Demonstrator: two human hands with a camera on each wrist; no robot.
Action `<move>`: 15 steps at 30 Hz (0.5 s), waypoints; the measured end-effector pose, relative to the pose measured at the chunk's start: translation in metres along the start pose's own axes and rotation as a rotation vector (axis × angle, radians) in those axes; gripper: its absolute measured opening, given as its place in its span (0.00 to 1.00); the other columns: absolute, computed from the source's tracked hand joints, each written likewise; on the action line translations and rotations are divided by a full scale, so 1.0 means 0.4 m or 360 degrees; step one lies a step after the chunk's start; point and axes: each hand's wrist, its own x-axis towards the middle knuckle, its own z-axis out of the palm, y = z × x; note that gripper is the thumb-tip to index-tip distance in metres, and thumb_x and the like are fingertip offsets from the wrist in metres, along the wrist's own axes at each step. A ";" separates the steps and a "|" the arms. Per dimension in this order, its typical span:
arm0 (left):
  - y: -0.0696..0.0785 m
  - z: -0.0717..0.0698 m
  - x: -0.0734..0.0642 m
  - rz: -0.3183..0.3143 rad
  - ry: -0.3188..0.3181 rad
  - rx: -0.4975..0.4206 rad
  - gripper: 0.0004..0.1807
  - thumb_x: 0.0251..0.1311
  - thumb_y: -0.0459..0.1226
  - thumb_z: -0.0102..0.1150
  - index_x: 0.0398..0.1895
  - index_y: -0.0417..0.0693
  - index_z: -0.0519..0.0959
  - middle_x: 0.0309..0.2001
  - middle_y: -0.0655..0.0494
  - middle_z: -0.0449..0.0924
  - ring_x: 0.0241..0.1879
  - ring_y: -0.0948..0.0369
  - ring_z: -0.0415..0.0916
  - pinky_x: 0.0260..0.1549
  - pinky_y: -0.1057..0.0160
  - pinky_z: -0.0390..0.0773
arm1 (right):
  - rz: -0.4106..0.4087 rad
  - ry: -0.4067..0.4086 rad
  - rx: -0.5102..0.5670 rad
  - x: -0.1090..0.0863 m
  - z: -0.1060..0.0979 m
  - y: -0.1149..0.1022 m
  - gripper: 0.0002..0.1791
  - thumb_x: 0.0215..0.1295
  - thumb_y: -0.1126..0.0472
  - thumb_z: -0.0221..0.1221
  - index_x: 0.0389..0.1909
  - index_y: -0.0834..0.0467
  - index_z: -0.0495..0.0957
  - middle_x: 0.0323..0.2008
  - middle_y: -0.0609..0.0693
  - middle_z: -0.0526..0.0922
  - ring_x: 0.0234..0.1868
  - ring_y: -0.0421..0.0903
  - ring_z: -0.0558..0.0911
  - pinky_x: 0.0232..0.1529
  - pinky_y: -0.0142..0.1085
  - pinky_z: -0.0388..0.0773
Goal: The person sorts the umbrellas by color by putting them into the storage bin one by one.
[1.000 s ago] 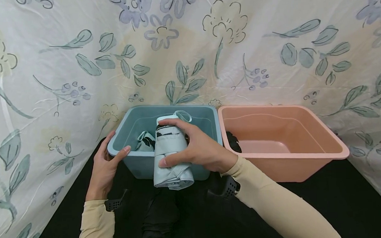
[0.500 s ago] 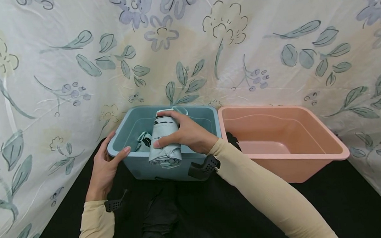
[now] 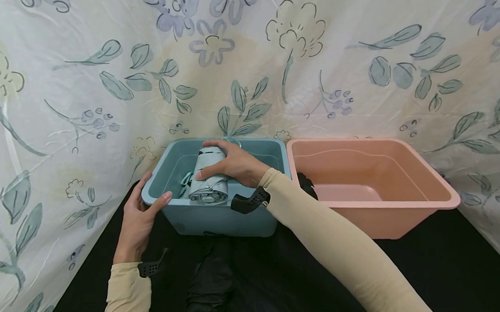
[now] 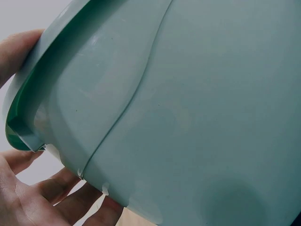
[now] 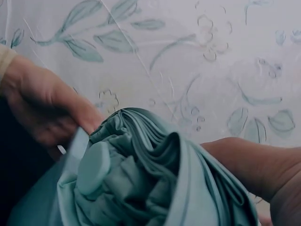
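My right hand grips a folded light-blue umbrella from above, thumb on the near side and fingers over its far end. The umbrella overlaps the front rim of the blue bin, with its strap loop near the back rim. Its pleated cloth and round end cap show close up in the right wrist view. My left hand holds the bin's left front corner, thumb on top of the rim. In the left wrist view the fingers lie along the bin's outer wall.
Inside the blue bin, partly hidden, lies another light-blue item with a strap. A pink bin stands directly right, a black item at its left end. A black folded bundle lies in front on black cloth. A floral curtain hangs behind.
My right hand has carried the umbrella away from me and slightly left, from in front of the blue bin to over its opening. The left hand has kept its place on the rim.
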 end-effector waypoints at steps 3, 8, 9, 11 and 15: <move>-0.001 0.000 0.000 0.0005 0.0005 -0.0011 0.44 0.68 0.40 0.65 0.82 0.59 0.52 0.78 0.47 0.54 0.70 0.52 0.58 0.53 0.77 0.68 | 0.0008 0.0029 -0.0045 0.022 -0.005 0.004 0.45 0.59 0.68 0.71 0.75 0.45 0.63 0.59 0.58 0.73 0.51 0.52 0.79 0.48 0.43 0.80; -0.003 0.001 0.001 0.0000 0.0008 -0.0020 0.44 0.68 0.40 0.66 0.82 0.59 0.52 0.78 0.48 0.54 0.70 0.52 0.59 0.52 0.76 0.69 | 0.0030 0.0089 -0.0168 0.053 -0.018 0.018 0.46 0.58 0.66 0.73 0.76 0.47 0.62 0.71 0.55 0.63 0.63 0.54 0.73 0.60 0.47 0.72; -0.004 0.001 0.001 -0.0001 0.0007 -0.0021 0.44 0.67 0.40 0.66 0.82 0.59 0.52 0.78 0.48 0.54 0.70 0.52 0.58 0.52 0.76 0.69 | 0.0038 0.0096 -0.0185 0.059 -0.020 0.021 0.47 0.58 0.66 0.73 0.77 0.48 0.62 0.74 0.55 0.59 0.65 0.54 0.71 0.62 0.48 0.71; -0.005 0.000 0.002 0.0000 0.0005 -0.0022 0.44 0.67 0.40 0.66 0.81 0.59 0.52 0.78 0.48 0.54 0.70 0.51 0.58 0.52 0.76 0.69 | 0.0050 0.0103 -0.0210 0.070 -0.024 0.026 0.47 0.59 0.65 0.73 0.77 0.49 0.61 0.77 0.53 0.52 0.69 0.54 0.67 0.64 0.49 0.68; -0.007 -0.004 0.002 0.0001 0.0003 -0.0028 0.45 0.67 0.40 0.66 0.81 0.61 0.53 0.78 0.49 0.54 0.71 0.51 0.57 0.53 0.77 0.69 | 0.0075 0.0092 -0.0212 0.089 -0.024 0.033 0.48 0.59 0.65 0.73 0.78 0.50 0.60 0.78 0.54 0.50 0.69 0.55 0.67 0.64 0.50 0.69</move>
